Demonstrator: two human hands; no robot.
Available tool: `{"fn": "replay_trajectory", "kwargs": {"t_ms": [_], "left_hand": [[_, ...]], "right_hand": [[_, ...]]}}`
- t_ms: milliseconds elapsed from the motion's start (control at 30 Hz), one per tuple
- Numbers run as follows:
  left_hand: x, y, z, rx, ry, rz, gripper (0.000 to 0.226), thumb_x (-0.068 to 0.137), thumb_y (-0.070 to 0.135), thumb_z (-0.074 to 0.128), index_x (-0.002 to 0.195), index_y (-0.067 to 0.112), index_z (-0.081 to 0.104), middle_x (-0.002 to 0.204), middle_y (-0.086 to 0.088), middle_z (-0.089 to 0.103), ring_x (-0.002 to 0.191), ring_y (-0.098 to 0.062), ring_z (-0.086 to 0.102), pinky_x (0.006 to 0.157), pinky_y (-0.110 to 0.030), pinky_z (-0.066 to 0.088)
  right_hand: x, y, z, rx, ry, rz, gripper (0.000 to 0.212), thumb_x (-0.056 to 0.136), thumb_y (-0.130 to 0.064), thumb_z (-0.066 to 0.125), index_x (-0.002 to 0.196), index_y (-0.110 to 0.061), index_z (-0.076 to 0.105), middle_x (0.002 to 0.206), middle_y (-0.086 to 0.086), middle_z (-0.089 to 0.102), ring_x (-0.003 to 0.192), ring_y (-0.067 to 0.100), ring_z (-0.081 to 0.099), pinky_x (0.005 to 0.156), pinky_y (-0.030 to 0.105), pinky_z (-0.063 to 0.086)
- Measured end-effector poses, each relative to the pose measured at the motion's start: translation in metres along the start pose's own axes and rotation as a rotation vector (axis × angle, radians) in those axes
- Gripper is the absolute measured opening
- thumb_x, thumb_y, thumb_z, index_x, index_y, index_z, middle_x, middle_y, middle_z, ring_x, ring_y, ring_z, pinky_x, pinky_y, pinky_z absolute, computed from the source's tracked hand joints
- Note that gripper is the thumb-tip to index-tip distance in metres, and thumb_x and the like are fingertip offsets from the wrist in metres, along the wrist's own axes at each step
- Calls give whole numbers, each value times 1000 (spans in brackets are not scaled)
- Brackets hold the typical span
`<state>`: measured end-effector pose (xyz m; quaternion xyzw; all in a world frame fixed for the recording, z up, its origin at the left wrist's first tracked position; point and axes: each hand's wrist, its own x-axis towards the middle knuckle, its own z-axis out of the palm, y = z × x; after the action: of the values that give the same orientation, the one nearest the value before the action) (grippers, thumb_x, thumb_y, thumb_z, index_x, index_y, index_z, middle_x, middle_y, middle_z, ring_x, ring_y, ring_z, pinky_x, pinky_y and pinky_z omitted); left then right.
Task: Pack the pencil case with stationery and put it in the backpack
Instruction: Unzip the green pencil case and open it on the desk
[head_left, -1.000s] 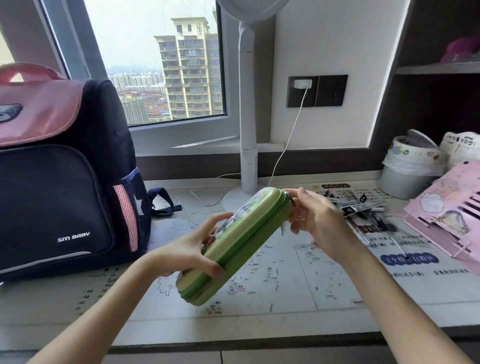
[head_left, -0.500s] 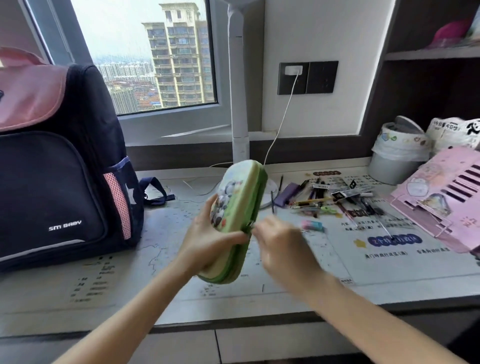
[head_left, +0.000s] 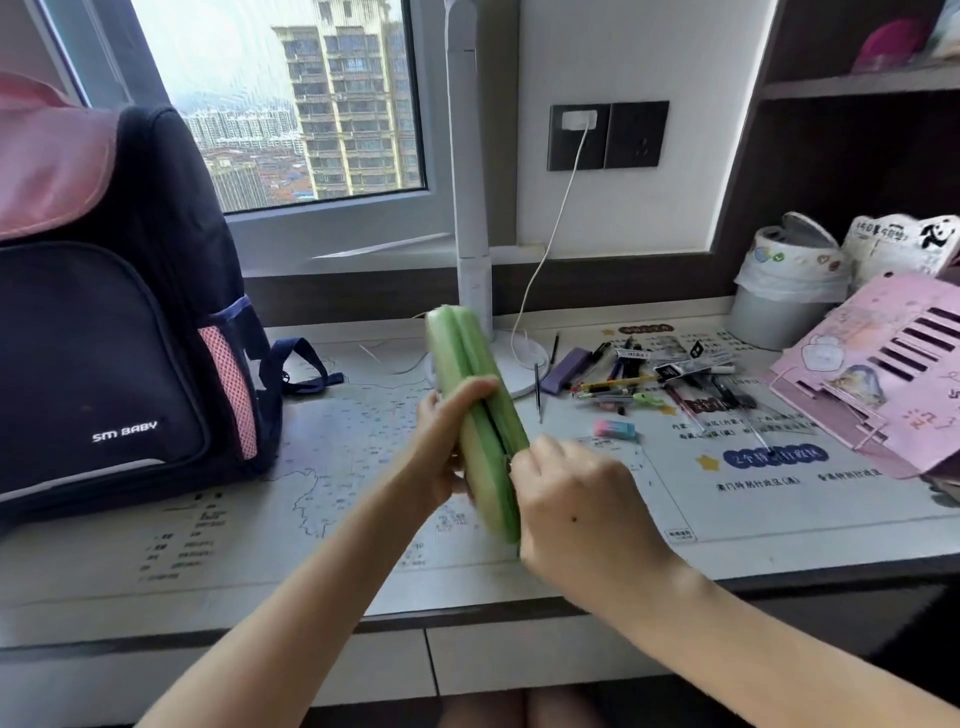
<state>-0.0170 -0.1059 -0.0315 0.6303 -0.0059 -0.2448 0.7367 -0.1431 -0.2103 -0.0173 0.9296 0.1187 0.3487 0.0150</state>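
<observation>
A green hard-shell pencil case (head_left: 467, 384) is held on edge above the desk, its zipper seam facing me. My left hand (head_left: 447, 441) grips it from the left side, thumb across the seam. My right hand (head_left: 576, 499) pinches the zipper at the case's near end. A pile of pens and pencils (head_left: 639, 379) and a pink-and-blue eraser (head_left: 614, 429) lie on the desk mat to the right. The navy and pink backpack (head_left: 104, 322) stands upright at the left, its flap shut.
A white lamp post and base (head_left: 472, 208) stand just behind the case, with a white cable (head_left: 550, 249) running to the wall socket. A lined bin (head_left: 779, 291) and a pink folder (head_left: 883, 374) fill the right side. The desk's front edge (head_left: 467, 613) is close below my arms.
The case has been turned from lying slantwise to standing on edge with the seam toward me. My right hand moved from its far end to its near end along the zipper.
</observation>
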Motion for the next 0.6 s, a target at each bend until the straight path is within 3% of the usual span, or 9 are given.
{"fn": "replay_trajectory", "kwargs": {"t_ms": [67,133,200,267,333,400,467,533,600], "left_hand": [[0,11,-3,-152,31,-153,75,56,53,72,115,10,54,95,-12,60,84,-30,61,71,-45,52],[0,17,-6,-313,7,-309,67,59,50,71,108,7,57,99,-14,60,85,-33,59,67,-50,49],[-6,17,-5,-455,-68,-435,57,57,47,73,91,3,60,85,-16,63,77,-34,58,66,-51,47],[-10,11,-1,-499,-147,-484,50,58,46,73,78,1,61,71,-16,63,70,-32,57,68,-48,47],[-11,11,3,-442,-187,-462,54,59,46,72,85,0,62,77,-17,64,74,-33,58,68,-48,48],[-7,14,5,-236,-188,-322,62,60,44,72,106,5,58,88,-14,62,77,-31,60,67,-44,50],[1,16,5,245,-128,-5,76,62,41,75,126,21,40,100,-7,57,84,-25,60,66,-38,52],[9,17,6,868,-25,309,93,60,40,77,134,40,20,109,-3,48,91,-24,56,70,-34,50],[15,16,10,1344,-33,368,104,58,47,76,138,46,9,114,-8,44,91,-23,51,74,-31,49]], "right_hand": [[-16,-9,-2,-171,-38,-13,33,58,2,22,52,-10,52,47,4,45,38,16,41,38,19,21],[-32,-10,7,-300,-92,-46,29,58,5,31,51,-9,55,46,3,44,37,16,41,38,18,22],[-41,1,21,-374,-113,-64,25,60,5,41,50,-10,57,45,3,44,37,15,41,37,18,24],[-47,16,39,-379,-62,-53,42,76,7,31,54,-11,61,46,1,45,36,13,40,36,17,26],[-50,31,52,-277,-7,-9,56,91,4,21,63,-11,67,45,-2,45,35,12,41,34,18,27],[-53,44,60,-109,0,30,46,91,2,30,78,-11,73,43,-3,48,34,13,44,36,18,27],[-57,57,62,65,-13,164,24,80,0,59,97,-12,73,52,-2,60,42,14,54,39,20,42],[-58,71,57,269,-60,419,36,78,-9,71,113,-13,66,70,-2,67,54,13,60,52,27,52],[-56,85,53,400,-15,568,39,85,-17,65,124,-15,58,85,-7,66,65,7,59,62,27,54]]}}
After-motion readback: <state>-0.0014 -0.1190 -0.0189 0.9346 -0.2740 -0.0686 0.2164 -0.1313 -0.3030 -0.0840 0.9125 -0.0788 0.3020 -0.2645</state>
